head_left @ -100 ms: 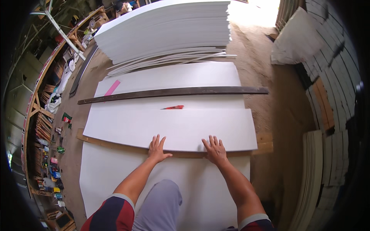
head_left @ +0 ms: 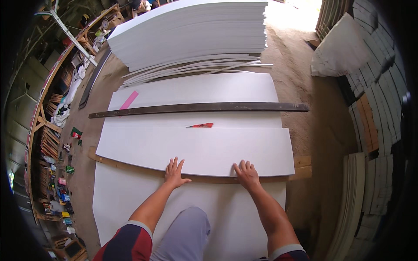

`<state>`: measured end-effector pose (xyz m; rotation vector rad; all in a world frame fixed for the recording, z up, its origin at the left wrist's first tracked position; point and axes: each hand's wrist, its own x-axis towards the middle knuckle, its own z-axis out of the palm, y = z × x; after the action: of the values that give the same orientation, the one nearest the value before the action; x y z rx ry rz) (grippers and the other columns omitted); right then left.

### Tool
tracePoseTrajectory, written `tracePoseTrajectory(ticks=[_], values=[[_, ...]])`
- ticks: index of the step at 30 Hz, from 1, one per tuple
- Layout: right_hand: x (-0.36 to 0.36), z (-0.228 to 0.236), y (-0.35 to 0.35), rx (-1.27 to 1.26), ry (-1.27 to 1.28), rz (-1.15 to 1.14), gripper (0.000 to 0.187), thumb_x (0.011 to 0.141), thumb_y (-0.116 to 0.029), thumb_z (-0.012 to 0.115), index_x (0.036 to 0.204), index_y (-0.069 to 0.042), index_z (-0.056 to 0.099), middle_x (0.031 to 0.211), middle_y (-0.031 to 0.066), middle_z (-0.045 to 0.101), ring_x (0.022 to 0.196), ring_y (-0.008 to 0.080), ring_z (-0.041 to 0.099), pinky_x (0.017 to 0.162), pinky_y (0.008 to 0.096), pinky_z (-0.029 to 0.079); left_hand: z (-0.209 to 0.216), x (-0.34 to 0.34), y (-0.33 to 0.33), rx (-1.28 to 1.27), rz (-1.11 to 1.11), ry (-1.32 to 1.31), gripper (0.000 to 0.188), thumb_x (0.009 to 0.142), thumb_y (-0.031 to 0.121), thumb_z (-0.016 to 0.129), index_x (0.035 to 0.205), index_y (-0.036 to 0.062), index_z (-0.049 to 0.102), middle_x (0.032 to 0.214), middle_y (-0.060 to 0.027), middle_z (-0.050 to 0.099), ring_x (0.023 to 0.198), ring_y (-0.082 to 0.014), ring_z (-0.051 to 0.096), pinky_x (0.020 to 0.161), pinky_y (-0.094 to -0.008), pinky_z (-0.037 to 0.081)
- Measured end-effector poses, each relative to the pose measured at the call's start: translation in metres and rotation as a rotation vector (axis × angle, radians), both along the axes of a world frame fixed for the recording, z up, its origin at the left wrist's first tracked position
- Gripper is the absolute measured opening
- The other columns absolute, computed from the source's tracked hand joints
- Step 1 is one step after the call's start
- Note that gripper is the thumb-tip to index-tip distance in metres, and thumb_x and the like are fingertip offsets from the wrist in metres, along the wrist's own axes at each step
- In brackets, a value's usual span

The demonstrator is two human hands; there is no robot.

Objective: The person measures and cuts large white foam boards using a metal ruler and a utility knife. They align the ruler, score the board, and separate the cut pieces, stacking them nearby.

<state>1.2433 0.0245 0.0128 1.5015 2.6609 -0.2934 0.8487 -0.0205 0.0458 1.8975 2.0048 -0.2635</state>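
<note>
Panel (head_left: 204, 150) lying flat under your left hand (head_left: 175, 175) and right hand (head_left: 247, 175)

In the head view, your hands rest well apart at the near edge of the long white panel. Your left fingers point away from you and stand spread, their tips on the panel's top face; the thumb juts out to the right, just past the edge. Your right fingers are bent a little and sit closer together, tips also on the top face, with slim gaps between them. Neither hand is clamped on anything that shows; whether any part curls under the edge, you cannot tell from here.

Beneath the panel's near edge runs a brown board (head_left: 303, 168), its ends sticking out on both sides. A larger white sheet (head_left: 126, 195) lies nearer you, below your grey-clad knee (head_left: 187, 230). At the panel's far edge sits a small red item (head_left: 202, 125). Beyond that, a dark bar (head_left: 196, 108) lies crosswise, touching a pink strip (head_left: 129, 100).
</note>
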Motion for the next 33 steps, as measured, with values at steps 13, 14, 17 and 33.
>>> tracePoseTrajectory(ticks=[13, 14, 17, 33], values=[[0.027, 0.147, 0.069, 0.056, -0.089, 0.093, 0.036, 0.095, -0.017, 0.062, 0.130, -0.010, 0.062, 0.106, 0.0117, 0.072, 0.094, 0.0282, 0.075, 0.074, 0.0442, 0.062, 0.060, -0.131, 0.046, 0.231, -0.041, 0.058, 0.069, 0.082, 0.009, 0.076, 0.147, 0.0277, 0.064, 0.146, -0.0030, 0.064, 0.133, -0.0281, 0.056, 0.116, -0.0463, 0.045], [0.027, 0.147, 0.073, 0.026, -0.113, 0.070, 0.036, 0.095, -0.017, 0.063, 0.130, -0.010, 0.062, 0.105, 0.0108, 0.072, 0.093, 0.0272, 0.075, 0.073, 0.0439, 0.062, 0.074, -0.124, 0.055, 0.245, -0.080, 0.037, 0.066, 0.081, 0.009, 0.076, 0.144, 0.0280, 0.067, 0.142, -0.0025, 0.067, 0.129, -0.0269, 0.059, 0.114, -0.0454, 0.047], [0.011, 0.145, 0.095, 0.013, -0.074, 0.032, 0.039, 0.096, -0.019, 0.063, 0.135, -0.016, 0.061, 0.100, 0.0098, 0.072, 0.092, 0.0322, 0.075, 0.073, 0.0464, 0.061, 0.110, -0.110, 0.095, 0.339, -0.229, -0.042, 0.059, 0.080, 0.009, 0.076, 0.136, 0.0281, 0.072, 0.128, -0.0009, 0.072, 0.117, -0.0242, 0.064, 0.107, -0.0433, 0.050], [0.075, 0.400, 0.139, 0.211, 0.168, -0.106, 0.031, 0.097, -0.014, 0.063, 0.125, -0.025, 0.068, 0.098, 0.0011, 0.070, 0.092, 0.0265, 0.070, 0.071, 0.0445, 0.055, 0.340, -0.085, 0.087, 0.131, 0.101, -0.051, 0.058, 0.095, 0.014, 0.069, 0.149, 0.0357, 0.063, 0.153, 0.0028, 0.064, 0.138, -0.0240, 0.060, 0.115, -0.0440, 0.048]])
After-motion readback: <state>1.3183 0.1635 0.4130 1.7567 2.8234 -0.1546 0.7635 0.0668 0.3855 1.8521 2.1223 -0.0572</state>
